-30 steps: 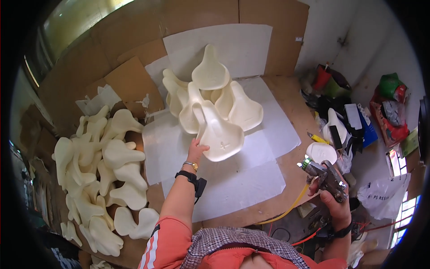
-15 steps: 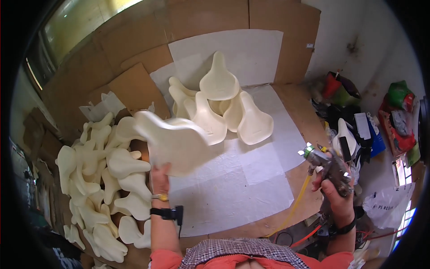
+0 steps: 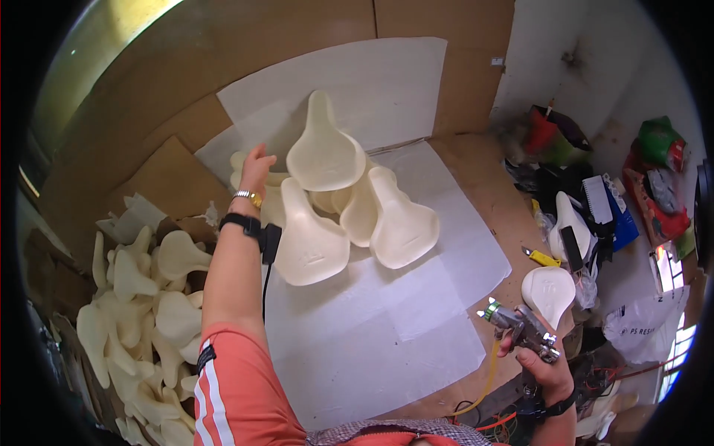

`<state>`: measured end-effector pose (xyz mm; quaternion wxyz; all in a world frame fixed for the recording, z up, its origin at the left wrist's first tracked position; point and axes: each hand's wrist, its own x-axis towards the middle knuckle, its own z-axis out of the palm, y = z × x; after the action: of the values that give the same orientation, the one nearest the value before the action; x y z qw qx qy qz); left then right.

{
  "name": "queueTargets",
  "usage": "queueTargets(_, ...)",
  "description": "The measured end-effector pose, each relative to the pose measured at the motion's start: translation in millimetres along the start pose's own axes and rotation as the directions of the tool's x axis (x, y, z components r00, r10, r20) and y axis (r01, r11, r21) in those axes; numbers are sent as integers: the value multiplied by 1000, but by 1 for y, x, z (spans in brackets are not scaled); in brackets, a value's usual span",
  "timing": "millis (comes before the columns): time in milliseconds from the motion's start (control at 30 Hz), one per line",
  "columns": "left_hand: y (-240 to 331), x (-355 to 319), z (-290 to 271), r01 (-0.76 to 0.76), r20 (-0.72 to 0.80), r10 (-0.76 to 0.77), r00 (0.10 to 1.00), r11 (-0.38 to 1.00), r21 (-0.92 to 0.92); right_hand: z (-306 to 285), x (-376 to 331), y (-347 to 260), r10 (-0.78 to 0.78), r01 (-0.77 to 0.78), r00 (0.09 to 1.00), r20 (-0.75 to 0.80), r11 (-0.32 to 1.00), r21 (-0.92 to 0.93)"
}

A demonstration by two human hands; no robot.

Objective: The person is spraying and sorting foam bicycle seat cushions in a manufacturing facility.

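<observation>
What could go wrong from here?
The left hand is close beside the uppermost smooth cream saddle-shaped piece, which seems propped on similar cream pieces; a nudge might topple it. The thin yellow hose hangs from the silver metal spray gun in the right hand, near the front edge of the brown tabletop, and could snag there.
</observation>
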<state>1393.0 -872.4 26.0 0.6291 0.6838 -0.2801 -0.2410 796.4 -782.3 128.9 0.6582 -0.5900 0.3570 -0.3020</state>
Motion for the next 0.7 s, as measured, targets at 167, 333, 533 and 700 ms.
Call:
queueTargets(167,-20,48,72,28,7,-36,999,879,476,-1,12,-1,20,-21,999,33,999,35)
queueTargets(333,27,11,56,-213,2,240,971,856,470,0,14,-2,134,-140,978,162,990,25)
queueTargets(533,81,-82,-76,-346,-284,327,902,938,-20,17,4,-6,18,-18,987,163,1000,0)
queueTargets(700,63,-180,-154,-273,-503,205,840,960,-65,18,-24,-11,-147,151,988,-40,982,110)
